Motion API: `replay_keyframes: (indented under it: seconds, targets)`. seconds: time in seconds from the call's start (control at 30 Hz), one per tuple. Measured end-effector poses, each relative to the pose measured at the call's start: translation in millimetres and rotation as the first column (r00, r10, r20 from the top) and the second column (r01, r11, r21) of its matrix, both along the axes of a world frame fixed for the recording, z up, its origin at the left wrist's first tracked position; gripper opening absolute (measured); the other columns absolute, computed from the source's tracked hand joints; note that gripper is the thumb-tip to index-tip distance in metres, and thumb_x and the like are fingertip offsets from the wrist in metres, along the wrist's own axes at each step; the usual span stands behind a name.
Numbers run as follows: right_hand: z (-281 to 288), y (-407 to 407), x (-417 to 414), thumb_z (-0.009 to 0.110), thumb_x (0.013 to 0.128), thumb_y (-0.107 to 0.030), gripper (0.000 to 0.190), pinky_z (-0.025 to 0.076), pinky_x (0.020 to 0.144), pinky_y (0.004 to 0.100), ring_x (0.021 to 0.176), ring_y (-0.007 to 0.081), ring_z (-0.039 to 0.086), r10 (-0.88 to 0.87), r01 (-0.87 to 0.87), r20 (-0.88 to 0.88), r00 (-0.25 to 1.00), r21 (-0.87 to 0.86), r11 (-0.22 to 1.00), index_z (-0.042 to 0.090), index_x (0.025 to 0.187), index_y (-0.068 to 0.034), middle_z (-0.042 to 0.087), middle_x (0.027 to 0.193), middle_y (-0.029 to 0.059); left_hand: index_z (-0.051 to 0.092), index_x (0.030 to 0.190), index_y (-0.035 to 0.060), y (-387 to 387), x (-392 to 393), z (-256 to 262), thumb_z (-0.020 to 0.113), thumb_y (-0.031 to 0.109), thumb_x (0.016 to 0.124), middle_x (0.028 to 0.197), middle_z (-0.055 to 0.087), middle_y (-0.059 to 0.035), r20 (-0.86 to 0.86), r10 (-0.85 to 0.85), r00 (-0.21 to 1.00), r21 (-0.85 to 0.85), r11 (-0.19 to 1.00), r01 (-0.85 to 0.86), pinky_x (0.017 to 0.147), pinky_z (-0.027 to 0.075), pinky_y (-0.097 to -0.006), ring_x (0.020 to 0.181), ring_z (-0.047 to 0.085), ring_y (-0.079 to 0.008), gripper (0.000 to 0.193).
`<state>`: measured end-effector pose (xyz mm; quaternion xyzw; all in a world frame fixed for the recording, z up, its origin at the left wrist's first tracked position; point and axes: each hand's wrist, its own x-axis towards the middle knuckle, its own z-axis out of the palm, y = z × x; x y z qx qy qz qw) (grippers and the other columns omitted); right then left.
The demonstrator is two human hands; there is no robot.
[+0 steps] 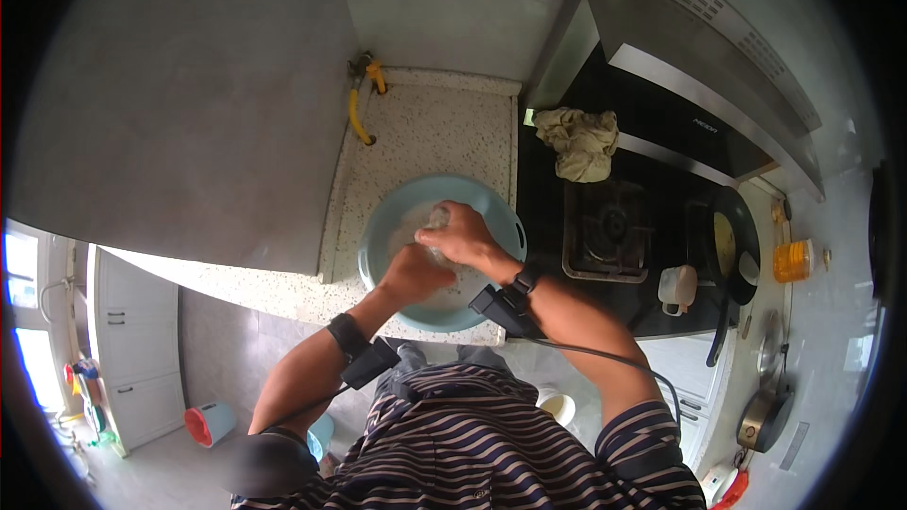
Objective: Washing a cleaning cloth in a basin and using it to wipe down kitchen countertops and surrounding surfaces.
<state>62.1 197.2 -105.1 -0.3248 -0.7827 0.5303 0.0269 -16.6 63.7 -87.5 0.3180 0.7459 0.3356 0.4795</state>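
Note:
A light blue plastic basin (432,188) with cloudy water in it stands on the speckled countertop before me. My right hand (464,234) is over the basin, its fingers closed around a wet, greyish cloth (439,219). Just below and to the left, my left hand (418,275) curls around the lower part of the same bunched cloth. Most of the cloth is hidden by my hands, so its full shape cannot be made out. A dark band with a black device sits on each wrist.
To the right is a black gas stove with a burner (615,224), a crumpled cloth (581,145), a plastic container (678,289) and a frying pan (744,255). An oil bottle (793,261) stands beyond. Yellow gas hose (356,117) rises behind the basin. Wall panels hang close on the left.

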Motion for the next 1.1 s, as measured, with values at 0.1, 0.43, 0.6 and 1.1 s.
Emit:
replay_keyframes:
  seconds: [0.1,0.43,0.6,1.1]
  targets:
    - [1.9,-14.2,-2.4,0.080,0.072,-0.037,0.065,0.053,0.096,0.0401,0.111,0.0378,0.068,-0.079,0.076,0.103,0.992,0.036,0.996,0.065,0.120,0.006,0.070,0.116,0.0258,0.069,0.102,-0.0087,0.5,4.5,-11.5,0.082,0.030,0.070,0.096,0.072,-0.0279,-0.224,-0.155,0.962,-0.198,0.974,0.111,0.078,0.057,-0.0421,0.087,0.073,-0.0374,0.052]
    - [-11.8,-9.2,22.7,0.077,0.086,-0.016,0.017,0.052,0.080,0.0303,0.090,0.0145,0.067,-0.348,0.058,-0.254,0.902,-0.729,0.682,0.068,0.095,-0.005,0.071,0.095,0.0060,0.028,0.153,-0.0075,-23.1,1.3,3.4,0.078,0.043,0.079,0.132,0.061,-0.0272,-0.164,0.038,0.986,0.072,0.997,-0.027,0.101,0.052,-0.0412,0.120,0.064,-0.0332,0.102]
    - [5.7,7.2,22.2,0.077,0.085,-0.013,0.021,0.051,0.083,0.0299,0.085,0.0136,0.064,-0.421,-0.108,-0.480,0.770,-0.748,0.655,0.067,0.101,-0.004,0.069,0.091,0.0049,0.033,0.153,-0.0007,-29.3,-23.7,22.0,0.042,0.079,0.093,0.137,0.056,-0.0282,0.879,0.149,0.452,0.080,0.890,-0.448,0.098,0.056,-0.0426,0.116,0.066,-0.0321,0.100]
    - [102.2,24.0,-2.5,0.080,0.079,-0.019,0.023,0.048,0.080,0.0295,0.085,0.0110,0.060,0.314,-0.432,-0.470,0.825,-0.167,0.886,0.067,0.092,-0.005,0.066,0.088,0.0008,0.044,0.134,-0.0006,-30.2,-10.8,52.9,0.073,0.010,0.092,0.108,0.060,-0.0123,0.923,0.077,0.378,0.057,0.941,-0.332,0.054,0.048,-0.0240,0.086,0.062,-0.0190,0.052]
